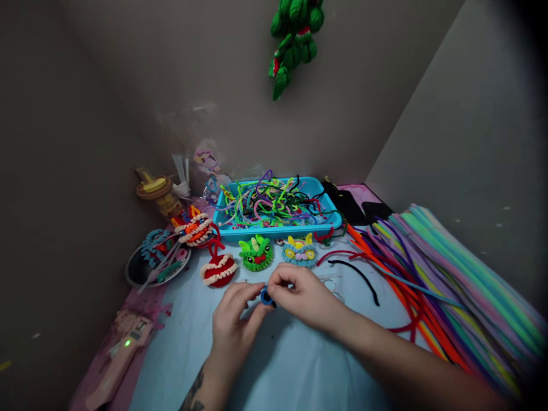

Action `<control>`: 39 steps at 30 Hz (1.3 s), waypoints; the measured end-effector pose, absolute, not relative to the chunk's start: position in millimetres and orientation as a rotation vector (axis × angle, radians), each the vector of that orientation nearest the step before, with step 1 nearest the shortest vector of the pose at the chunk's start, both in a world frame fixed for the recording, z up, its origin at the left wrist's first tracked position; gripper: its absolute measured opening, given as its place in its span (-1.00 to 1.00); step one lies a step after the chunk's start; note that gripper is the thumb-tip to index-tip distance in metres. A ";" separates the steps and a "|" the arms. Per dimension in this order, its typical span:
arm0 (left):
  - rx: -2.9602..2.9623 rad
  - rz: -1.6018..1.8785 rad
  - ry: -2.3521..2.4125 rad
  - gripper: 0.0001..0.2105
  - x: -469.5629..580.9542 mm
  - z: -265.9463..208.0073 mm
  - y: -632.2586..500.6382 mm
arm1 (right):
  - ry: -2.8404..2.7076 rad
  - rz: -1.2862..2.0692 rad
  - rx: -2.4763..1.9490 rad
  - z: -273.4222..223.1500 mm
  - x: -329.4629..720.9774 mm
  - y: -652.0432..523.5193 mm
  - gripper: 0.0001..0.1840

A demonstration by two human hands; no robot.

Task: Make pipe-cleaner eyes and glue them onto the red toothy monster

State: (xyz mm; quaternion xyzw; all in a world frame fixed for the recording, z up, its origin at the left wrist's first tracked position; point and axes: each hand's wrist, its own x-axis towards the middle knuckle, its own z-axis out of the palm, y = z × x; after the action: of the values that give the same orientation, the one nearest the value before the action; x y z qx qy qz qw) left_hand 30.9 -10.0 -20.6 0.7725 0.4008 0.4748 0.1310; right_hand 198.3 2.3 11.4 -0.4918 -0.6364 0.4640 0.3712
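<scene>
Between my two hands is a small blue ring-shaped piece with a dark centre, probably of pipe cleaner. My left hand pinches it from the left with thumb and fingers. My right hand is closed at its right edge, thumb and forefinger pressed together; fingers partly cover the piece. Just beyond my hands sit a green pipe-cleaner animal head, a blue and yellow one and a red one with cream trim. Scissors lie partly hidden behind my right hand.
A blue tray at the back holds tangled pipe-cleaner scraps. Bundles of coloured pipe cleaners cover the right side; a black one lies nearer. At left are a metal bowl and a pink glue gun. Green figures hang above.
</scene>
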 end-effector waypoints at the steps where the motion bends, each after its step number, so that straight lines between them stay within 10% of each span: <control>1: 2.237 1.384 1.164 -0.78 30.8 -20.7 -10.2 | -1.627 1.196 -1.257 11.7 198.4 2.3 -0.84; 17: 2.164 1.416 1.160 -0.89 32.9 -14.5 -11.6 | -1.604 1.263 -1.247 13.5 200.5 4.9 -0.82; 28: 2.275 1.460 1.013 -0.70 25.4 -20.0 -10.5 | -1.140 1.927 -1.146 9.6 200.2 3.4 -0.71; 39: 1.753 1.229 1.244 -0.68 26.5 -26.7 -8.4 | -1.360 1.566 -1.168 11.3 201.8 7.6 -0.87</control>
State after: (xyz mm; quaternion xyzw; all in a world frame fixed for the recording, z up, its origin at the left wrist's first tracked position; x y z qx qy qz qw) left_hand 26.5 -8.4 -26.7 0.6691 0.4749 0.4691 0.3267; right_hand 201.8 7.6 11.3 -0.4556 -0.5305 0.6107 0.3715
